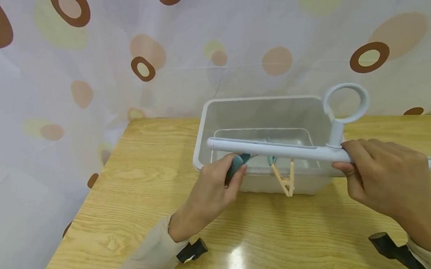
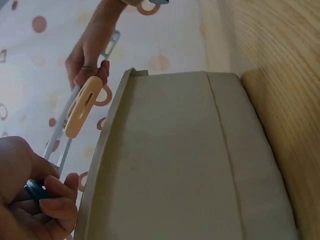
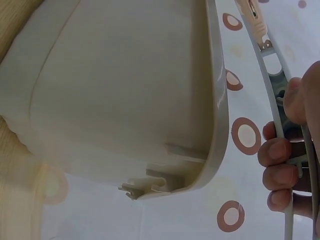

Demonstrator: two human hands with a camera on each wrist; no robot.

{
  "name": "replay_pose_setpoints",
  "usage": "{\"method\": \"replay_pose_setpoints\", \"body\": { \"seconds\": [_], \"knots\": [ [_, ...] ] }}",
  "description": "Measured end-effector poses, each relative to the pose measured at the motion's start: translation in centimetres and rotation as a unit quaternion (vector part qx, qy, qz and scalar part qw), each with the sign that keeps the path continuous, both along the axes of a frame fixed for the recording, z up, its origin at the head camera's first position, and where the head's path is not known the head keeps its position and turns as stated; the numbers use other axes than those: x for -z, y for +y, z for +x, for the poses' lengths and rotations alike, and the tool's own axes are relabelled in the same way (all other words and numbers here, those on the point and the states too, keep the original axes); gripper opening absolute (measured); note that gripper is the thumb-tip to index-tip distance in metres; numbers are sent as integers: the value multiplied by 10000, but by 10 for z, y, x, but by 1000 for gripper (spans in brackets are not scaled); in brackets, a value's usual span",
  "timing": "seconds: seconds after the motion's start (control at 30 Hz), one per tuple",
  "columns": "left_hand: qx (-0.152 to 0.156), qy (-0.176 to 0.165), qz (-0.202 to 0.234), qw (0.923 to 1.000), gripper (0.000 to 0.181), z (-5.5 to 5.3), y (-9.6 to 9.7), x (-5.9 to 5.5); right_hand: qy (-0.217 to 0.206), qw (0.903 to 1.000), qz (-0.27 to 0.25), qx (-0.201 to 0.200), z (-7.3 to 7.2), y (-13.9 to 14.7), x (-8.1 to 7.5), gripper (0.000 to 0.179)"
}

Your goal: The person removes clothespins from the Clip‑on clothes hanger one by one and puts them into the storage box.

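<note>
My right hand [image 1: 386, 182] grips a light blue plastic hanger bar [image 1: 266, 148] with a ring hook [image 1: 363, 104] on top. The bar lies level over the bin in the head view. A peach clothespin [image 1: 286, 182] hangs from it, with a bit of teal [image 1: 271, 160] beside its upper end. My left hand [image 1: 214, 184] pinches a teal clothespin [image 1: 236, 165] between thumb and fingers, close below the bar's left part. In the left wrist view, fingers hide most of this teal clothespin [image 2: 36, 190]. The underside of the bar [image 3: 272, 95] shows hollow in the right wrist view.
A whitish translucent plastic bin [image 1: 266, 98] stands on the wooden table [image 1: 149, 180], right below the bar and hands. Behind the table hangs a pale sheet [image 1: 191, 46] with brown and peach circles. Both wrists carry black camera mounts [image 1: 192, 250].
</note>
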State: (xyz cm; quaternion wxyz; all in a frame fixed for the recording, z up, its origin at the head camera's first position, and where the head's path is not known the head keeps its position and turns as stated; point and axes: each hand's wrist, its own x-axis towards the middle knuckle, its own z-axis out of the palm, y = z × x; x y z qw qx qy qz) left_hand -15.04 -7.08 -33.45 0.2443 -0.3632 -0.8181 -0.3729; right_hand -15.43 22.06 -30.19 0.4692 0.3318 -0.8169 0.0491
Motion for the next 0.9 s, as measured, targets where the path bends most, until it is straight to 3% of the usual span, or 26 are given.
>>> {"method": "replay_pose_setpoints", "body": {
  "seconds": [0.1, 0.27, 0.37, 0.47, 0.67, 0.73, 0.9],
  "knots": [
    [-514, 899, -578, 9929, 14, 2, 0, 0, -29, 10000, 73, 56, 2, 0, -1, 50],
    [-1199, 2001, -1130, 9658, 22, 1, 2, 3, 9, 9999, 53, 145, 6, -4, -3, 49],
    [-1487, 2337, -1047, 9551, 19, -2, 3, 5, 113, 9995, -208, 202, 7, -9, -2, 49],
    [-1766, 2465, -953, 9481, 17, -3, 5, 7, 199, 9980, -513, 323, 8, -15, 0, 48],
    [-2337, 2685, -1322, 9251, 21, 3, 9, 4, 410, 9903, -1063, 800, 12, -19, 1, 45],
    [-2243, 2627, -1257, 9300, 24, 6, 8, 1, 470, 9875, -1259, 818, 12, -18, 0, 45],
    [-1607, 2193, -1016, 9570, 27, 10, 4, -3, 536, 9896, -1243, 483, 12, -16, -3, 48]
  ]
}}
